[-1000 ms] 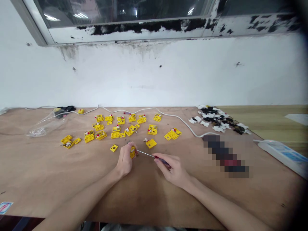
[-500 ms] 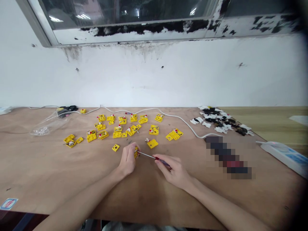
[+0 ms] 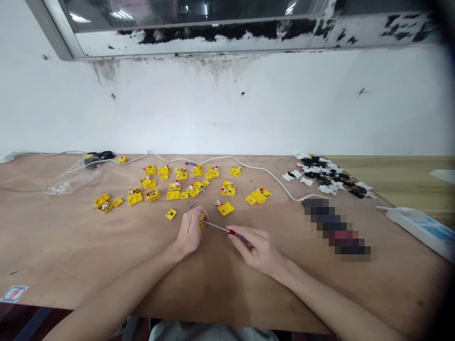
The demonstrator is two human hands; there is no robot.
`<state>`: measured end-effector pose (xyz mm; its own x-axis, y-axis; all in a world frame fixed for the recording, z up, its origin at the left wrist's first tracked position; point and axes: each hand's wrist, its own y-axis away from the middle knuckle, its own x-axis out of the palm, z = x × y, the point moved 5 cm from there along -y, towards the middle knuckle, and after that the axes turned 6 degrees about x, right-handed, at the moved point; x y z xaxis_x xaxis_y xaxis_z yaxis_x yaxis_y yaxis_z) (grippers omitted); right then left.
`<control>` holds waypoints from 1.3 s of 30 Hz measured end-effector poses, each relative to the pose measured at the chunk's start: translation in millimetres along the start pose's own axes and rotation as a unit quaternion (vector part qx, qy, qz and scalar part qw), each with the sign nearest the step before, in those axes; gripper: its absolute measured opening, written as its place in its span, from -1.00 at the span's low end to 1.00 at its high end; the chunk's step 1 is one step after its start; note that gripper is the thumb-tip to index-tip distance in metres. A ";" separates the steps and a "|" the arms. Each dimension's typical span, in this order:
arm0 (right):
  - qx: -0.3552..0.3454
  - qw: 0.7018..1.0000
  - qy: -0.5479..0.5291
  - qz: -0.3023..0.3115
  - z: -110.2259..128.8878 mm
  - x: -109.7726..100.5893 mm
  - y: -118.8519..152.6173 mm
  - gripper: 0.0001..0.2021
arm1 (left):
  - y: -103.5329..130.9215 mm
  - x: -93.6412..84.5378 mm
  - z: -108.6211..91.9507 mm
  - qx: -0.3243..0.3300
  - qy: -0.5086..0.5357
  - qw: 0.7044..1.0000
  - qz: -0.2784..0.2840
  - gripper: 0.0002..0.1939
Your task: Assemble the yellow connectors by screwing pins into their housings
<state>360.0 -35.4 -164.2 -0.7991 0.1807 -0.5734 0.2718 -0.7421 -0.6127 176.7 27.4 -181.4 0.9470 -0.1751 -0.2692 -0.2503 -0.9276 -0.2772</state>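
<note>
My left hand [image 3: 191,230] is closed round a small yellow case [image 3: 202,221], mostly hidden by the fingers. A screwdriver [image 3: 233,232] with a red and dark handle is gripped in my right hand [image 3: 259,250]. Its thin metal shaft points left, and the tip meets the yellow case. Just beyond my hands lie a flat yellow piece [image 3: 225,209] with a small white and red part beside it, and a yellow plate with holes [image 3: 171,214]. Several opened yellow cases [image 3: 152,194] with red and white parts inside are spread behind them.
A white cable [image 3: 273,178] runs along the back of the wooden table [image 3: 220,293]. Black and white scraps [image 3: 329,175] are heaped at the back right, near a power strip [image 3: 421,229]. A clear plastic bag [image 3: 71,177] lies at the left. Something pixelated [image 3: 337,227] is at the right.
The view has tilted slightly downward. Both hands keep almost the same pose, with the screwdriver tip still at the yellow case.
</note>
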 end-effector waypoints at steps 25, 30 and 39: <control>0.024 0.999 0.030 0.032 3.0 2.8 5.0 -0.76 | -2.9 -2.7 -2.6 0.008 -0.021 1.000 -0.018 -0.55; 0.223 0.957 -0.165 0.089 -2.2 13.9 7.6 -0.76 | -3.1 -4.6 -1.5 0.058 -0.047 0.997 -0.022 -0.51; 0.540 0.586 -0.551 0.248 -20.2 34.4 14.2 -0.70 | -1.2 -5.4 -4.6 0.129 -0.085 0.988 -0.001 -0.51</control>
<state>347.2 -26.7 -203.6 -0.7884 -0.3150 0.5284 0.5948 -0.6093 0.5243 172.8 27.9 -175.5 0.9052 -0.0955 -0.4141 -0.3128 -0.8093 -0.4972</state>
